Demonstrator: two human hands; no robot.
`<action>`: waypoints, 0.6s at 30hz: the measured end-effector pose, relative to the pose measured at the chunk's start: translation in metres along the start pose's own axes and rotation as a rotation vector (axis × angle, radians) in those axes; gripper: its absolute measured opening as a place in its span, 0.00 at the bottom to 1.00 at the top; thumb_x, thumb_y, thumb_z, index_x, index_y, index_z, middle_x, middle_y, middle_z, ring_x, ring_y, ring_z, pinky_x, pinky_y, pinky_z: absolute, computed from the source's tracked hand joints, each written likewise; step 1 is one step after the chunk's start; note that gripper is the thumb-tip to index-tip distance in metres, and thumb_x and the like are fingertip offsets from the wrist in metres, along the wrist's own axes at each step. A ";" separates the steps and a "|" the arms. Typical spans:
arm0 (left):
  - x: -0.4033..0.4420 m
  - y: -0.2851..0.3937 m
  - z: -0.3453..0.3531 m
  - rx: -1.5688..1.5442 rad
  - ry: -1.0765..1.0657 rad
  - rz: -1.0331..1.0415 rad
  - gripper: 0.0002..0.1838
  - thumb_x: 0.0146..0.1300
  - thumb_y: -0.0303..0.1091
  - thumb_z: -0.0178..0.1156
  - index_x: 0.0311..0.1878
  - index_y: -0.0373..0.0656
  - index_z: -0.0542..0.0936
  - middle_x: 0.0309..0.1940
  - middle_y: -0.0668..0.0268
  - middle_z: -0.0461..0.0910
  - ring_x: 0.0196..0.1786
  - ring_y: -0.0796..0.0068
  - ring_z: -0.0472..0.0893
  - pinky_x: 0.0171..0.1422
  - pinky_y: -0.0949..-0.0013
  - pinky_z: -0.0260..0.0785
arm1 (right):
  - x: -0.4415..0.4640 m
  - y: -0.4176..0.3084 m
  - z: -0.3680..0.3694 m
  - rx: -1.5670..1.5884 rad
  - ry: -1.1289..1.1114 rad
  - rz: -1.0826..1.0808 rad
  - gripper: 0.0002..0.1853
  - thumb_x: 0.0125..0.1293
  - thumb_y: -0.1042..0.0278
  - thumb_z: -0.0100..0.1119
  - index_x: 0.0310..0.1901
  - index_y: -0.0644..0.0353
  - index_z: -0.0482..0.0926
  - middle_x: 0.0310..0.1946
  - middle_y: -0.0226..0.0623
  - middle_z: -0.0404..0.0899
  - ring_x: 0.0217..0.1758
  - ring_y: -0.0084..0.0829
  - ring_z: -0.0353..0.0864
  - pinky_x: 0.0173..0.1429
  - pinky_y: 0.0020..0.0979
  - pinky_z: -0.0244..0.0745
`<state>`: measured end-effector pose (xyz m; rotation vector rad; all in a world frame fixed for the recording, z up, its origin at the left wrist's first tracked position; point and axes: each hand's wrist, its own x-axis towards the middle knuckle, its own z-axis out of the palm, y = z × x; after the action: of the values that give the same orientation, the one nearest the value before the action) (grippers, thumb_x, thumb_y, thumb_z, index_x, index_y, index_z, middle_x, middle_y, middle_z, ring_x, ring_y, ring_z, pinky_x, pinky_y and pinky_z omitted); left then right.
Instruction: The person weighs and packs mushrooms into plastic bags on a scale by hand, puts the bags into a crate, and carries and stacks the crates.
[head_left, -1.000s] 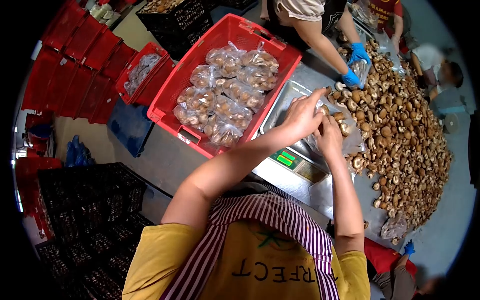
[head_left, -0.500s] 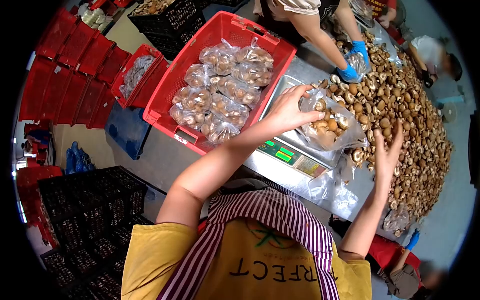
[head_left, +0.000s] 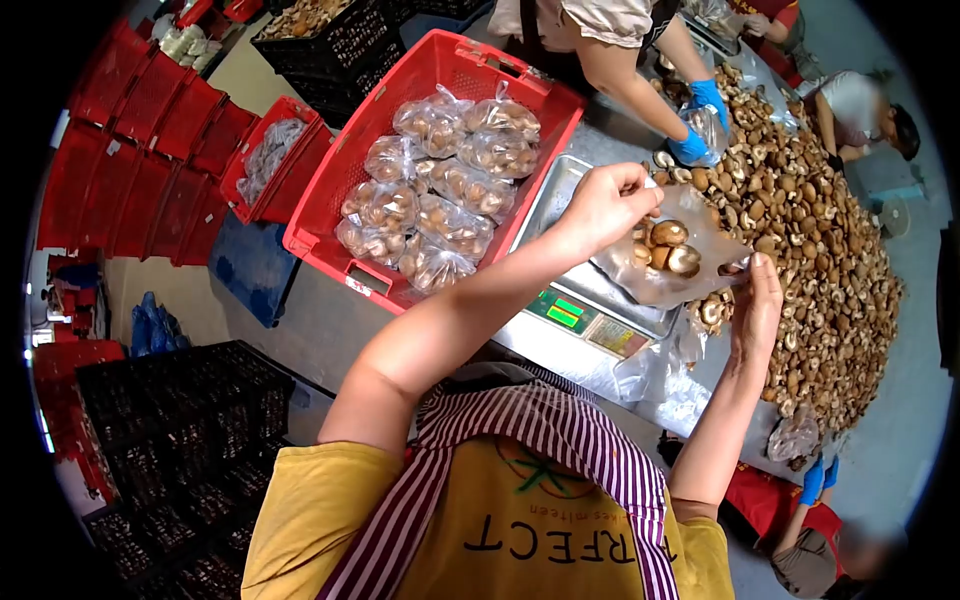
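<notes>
A clear plastic bag with several brown mushrooms inside rests on the metal pan of a digital scale. My left hand pinches the far left edge of the bag's mouth. At the opposite edge, my right hand pinches the plastic between thumb and fingers. Between them the mouth is stretched wide and the mushrooms show. Green digits are lit on the scale's display, too small to read. Just beyond the bag lies a large heap of loose mushrooms.
Left of the scale, a red crate holds several filled, tied bags. A co-worker's blue-gloved hands handle a bag by the heap. Stacked black crates stand at lower left, red crates behind. Loose plastic bags lie near the table's front edge.
My right hand has moved from open beside the bag to gripping its edge. My left hand has closed on the opposite edge, and the bag's mouth is now spread.
</notes>
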<state>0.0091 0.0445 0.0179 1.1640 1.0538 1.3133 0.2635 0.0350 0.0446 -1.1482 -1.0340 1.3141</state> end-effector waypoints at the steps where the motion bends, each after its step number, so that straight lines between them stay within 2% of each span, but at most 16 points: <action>1: -0.006 0.003 0.002 -0.035 0.021 0.026 0.10 0.67 0.35 0.60 0.35 0.37 0.80 0.32 0.66 0.84 0.31 0.83 0.79 0.36 0.75 0.70 | -0.005 -0.006 0.009 0.033 0.034 -0.021 0.10 0.73 0.62 0.53 0.37 0.57 0.78 0.29 0.28 0.79 0.32 0.17 0.75 0.41 0.19 0.68; 2: -0.012 0.003 0.000 -0.035 0.010 0.031 0.10 0.67 0.35 0.60 0.35 0.37 0.80 0.32 0.66 0.84 0.31 0.83 0.79 0.36 0.75 0.70 | -0.003 -0.002 0.003 0.034 0.043 -0.029 0.10 0.73 0.62 0.53 0.37 0.57 0.78 0.29 0.28 0.79 0.32 0.17 0.75 0.41 0.19 0.68; 4: -0.021 0.002 -0.013 -0.003 -0.043 -0.123 0.10 0.68 0.36 0.59 0.40 0.37 0.82 0.30 0.68 0.83 0.25 0.87 0.74 0.28 0.80 0.65 | 0.004 0.015 -0.015 -0.096 0.040 0.032 0.08 0.73 0.63 0.55 0.37 0.57 0.78 0.27 0.26 0.76 0.28 0.19 0.74 0.41 0.23 0.73; 6: -0.036 0.000 -0.021 -0.020 -0.089 -0.198 0.12 0.69 0.36 0.59 0.47 0.38 0.82 0.25 0.73 0.78 0.21 0.89 0.69 0.25 0.83 0.61 | -0.001 0.029 -0.023 -0.167 0.061 0.058 0.09 0.73 0.64 0.55 0.35 0.56 0.78 0.25 0.23 0.74 0.26 0.18 0.70 0.33 0.21 0.66; 7: -0.042 -0.006 -0.023 -0.014 -0.073 -0.226 0.13 0.70 0.35 0.57 0.50 0.38 0.82 0.22 0.77 0.73 0.21 0.90 0.68 0.24 0.83 0.60 | -0.002 0.036 -0.028 -0.227 0.056 0.045 0.09 0.73 0.65 0.54 0.36 0.58 0.78 0.26 0.24 0.74 0.27 0.17 0.70 0.34 0.21 0.65; 8: -0.047 -0.009 -0.024 -0.033 -0.076 -0.228 0.12 0.71 0.34 0.56 0.50 0.38 0.81 0.23 0.77 0.73 0.21 0.90 0.68 0.25 0.83 0.60 | -0.003 0.041 -0.032 -0.284 0.052 0.037 0.09 0.73 0.66 0.54 0.36 0.59 0.78 0.26 0.24 0.75 0.29 0.17 0.69 0.35 0.21 0.64; 10: -0.053 -0.007 -0.023 -0.070 -0.105 -0.236 0.13 0.71 0.32 0.55 0.53 0.37 0.80 0.26 0.74 0.76 0.22 0.89 0.69 0.28 0.82 0.63 | -0.009 0.038 -0.015 -0.668 0.254 -0.241 0.07 0.69 0.70 0.54 0.41 0.64 0.79 0.32 0.33 0.78 0.36 0.27 0.77 0.44 0.29 0.73; 12: -0.053 -0.003 -0.019 -0.078 -0.143 -0.227 0.14 0.70 0.31 0.54 0.55 0.37 0.79 0.29 0.73 0.78 0.23 0.88 0.71 0.31 0.81 0.65 | -0.022 0.008 0.019 -0.833 0.284 -0.548 0.06 0.66 0.74 0.55 0.40 0.66 0.78 0.35 0.39 0.79 0.39 0.33 0.79 0.47 0.33 0.74; 14: -0.051 0.004 -0.014 -0.085 -0.178 -0.222 0.15 0.70 0.30 0.54 0.57 0.36 0.78 0.33 0.71 0.79 0.25 0.87 0.72 0.34 0.80 0.68 | -0.030 -0.005 0.043 -0.810 0.066 -0.642 0.05 0.64 0.77 0.55 0.40 0.66 0.78 0.35 0.40 0.78 0.39 0.35 0.79 0.47 0.32 0.74; 15: -0.050 0.009 -0.009 -0.133 -0.177 -0.173 0.17 0.70 0.30 0.54 0.59 0.35 0.76 0.36 0.69 0.80 0.27 0.85 0.74 0.37 0.79 0.69 | -0.034 -0.011 0.058 -0.792 -0.086 -0.542 0.05 0.63 0.78 0.56 0.39 0.66 0.79 0.34 0.41 0.79 0.39 0.37 0.80 0.46 0.33 0.74; 17: -0.048 0.012 -0.008 -0.176 -0.209 -0.141 0.20 0.71 0.29 0.52 0.64 0.33 0.72 0.45 0.65 0.80 0.30 0.83 0.76 0.42 0.77 0.72 | -0.024 0.010 0.069 -0.912 -0.272 -0.511 0.05 0.63 0.75 0.57 0.39 0.64 0.79 0.35 0.45 0.79 0.39 0.44 0.80 0.46 0.39 0.74; 18: -0.046 0.011 -0.010 -0.175 -0.218 -0.141 0.20 0.71 0.29 0.52 0.64 0.33 0.72 0.45 0.65 0.80 0.30 0.83 0.76 0.42 0.77 0.72 | -0.019 0.022 0.071 -0.991 -0.286 -0.440 0.05 0.62 0.73 0.58 0.38 0.63 0.80 0.36 0.45 0.80 0.41 0.47 0.80 0.47 0.42 0.74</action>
<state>-0.0032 -0.0022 0.0241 1.0547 0.8293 1.1169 0.1895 0.0172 0.0355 -1.3166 -2.1399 0.5834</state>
